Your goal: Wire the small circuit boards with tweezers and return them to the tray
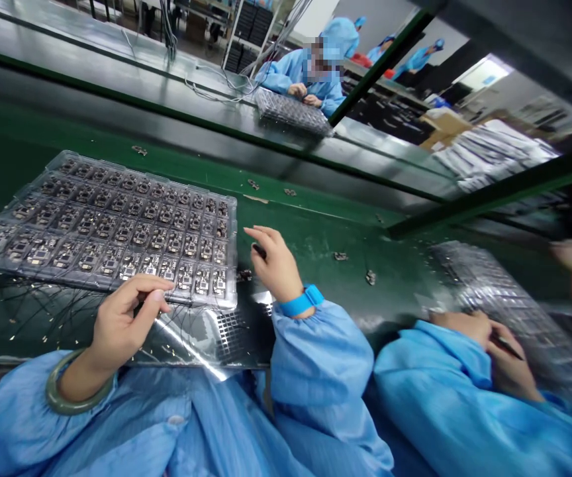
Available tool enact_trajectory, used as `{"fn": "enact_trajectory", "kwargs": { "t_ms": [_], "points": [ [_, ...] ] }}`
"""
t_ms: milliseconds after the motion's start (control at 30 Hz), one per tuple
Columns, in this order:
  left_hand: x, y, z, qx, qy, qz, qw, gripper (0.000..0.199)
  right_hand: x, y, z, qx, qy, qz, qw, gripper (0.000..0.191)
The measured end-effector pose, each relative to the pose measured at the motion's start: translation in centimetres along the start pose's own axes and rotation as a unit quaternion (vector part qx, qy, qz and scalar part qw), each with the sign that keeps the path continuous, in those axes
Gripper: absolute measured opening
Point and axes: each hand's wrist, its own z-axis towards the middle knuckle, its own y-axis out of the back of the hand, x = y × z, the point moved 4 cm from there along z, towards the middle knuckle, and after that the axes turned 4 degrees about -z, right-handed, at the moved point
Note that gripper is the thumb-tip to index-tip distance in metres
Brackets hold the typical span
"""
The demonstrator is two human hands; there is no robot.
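Plastic tray of circuit boards (pixel 234 225) lies ahead and left, long axis crosswise; left grip (pixel 127 324), released, is over its near edge; right grip (pixel 276 265), just beside its right edge, clenches a small dark part (pixel 259 251).

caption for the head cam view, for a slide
Left hand at a clear tray of circuit boards, right hand beside it
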Motion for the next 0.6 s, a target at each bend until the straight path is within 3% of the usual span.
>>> {"fn": "enact_trajectory", "kwargs": {
  "t_ms": [133,233,400,533,600],
  "points": [
    [-0.1,0.1,-0.1,-0.001,-0.001,-0.002,1.000,0.015,-2.1,0.1,-2.0,0.030,-0.031,0.042,0.998,0.024],
    [-0.3,0.1,-0.1,0.007,-0.008,0.004,1.000,0.015,-3.2,-1.3,-2.9,0.067,-0.044,0.058,0.995,0.023],
    [-0.3,0.0,0.0,0.013,-0.006,-0.001,1.000,0.016,-4.0,-2.4,-3.1,0.070,-0.072,0.081,0.992,0.019],
    [-0.1,0.1,0.0,0.005,-0.023,-0.017,1.000,0.015,-3.6,-0.9,-3.8,0.059,-0.085,0.102,0.989,0.024],
    [-0.2,0.0,0.0,0.009,-0.044,-0.037,0.998,0.014,-2.7,0.5,-4.5,0.004,-0.098,0.101,0.990,0.025]
  ]
}}
